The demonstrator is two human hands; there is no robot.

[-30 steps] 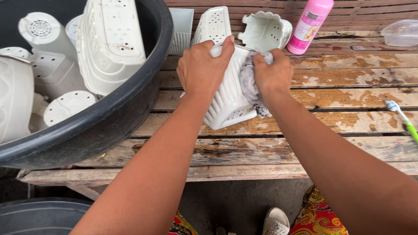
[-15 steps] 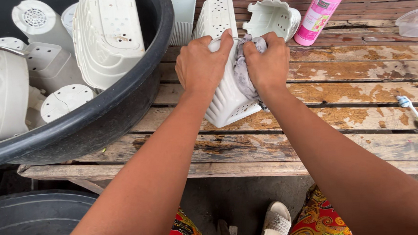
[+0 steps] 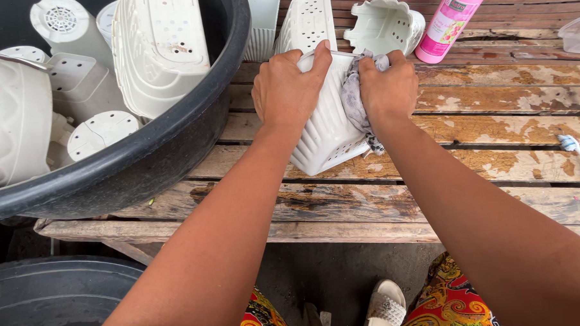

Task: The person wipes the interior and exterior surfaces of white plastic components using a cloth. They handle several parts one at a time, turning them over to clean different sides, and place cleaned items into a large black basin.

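A white ribbed plastic pot point(image 3: 326, 139) lies tilted on the weathered wooden bench point(image 3: 432, 177), its base toward me. My left hand point(image 3: 287, 89) grips its rim and left side. My right hand point(image 3: 387, 89) presses a grey-white cloth point(image 3: 355, 106) against the pot's right side near the rim. Part of the cloth hangs down past the pot's edge.
A big black tub point(image 3: 155, 155) at the left holds several white pots. More white pots point(image 3: 381, 25) stand behind my hands. A pink bottle point(image 3: 452, 19) and a clear container point(image 3: 578, 34) sit at the back right. A toothbrush point(image 3: 579, 156) lies at the right edge. Another dark tub point(image 3: 50, 300) is below.
My right hand with the cloth has moved up the pot's side toward the rim. The left hand keeps its hold on the pot.
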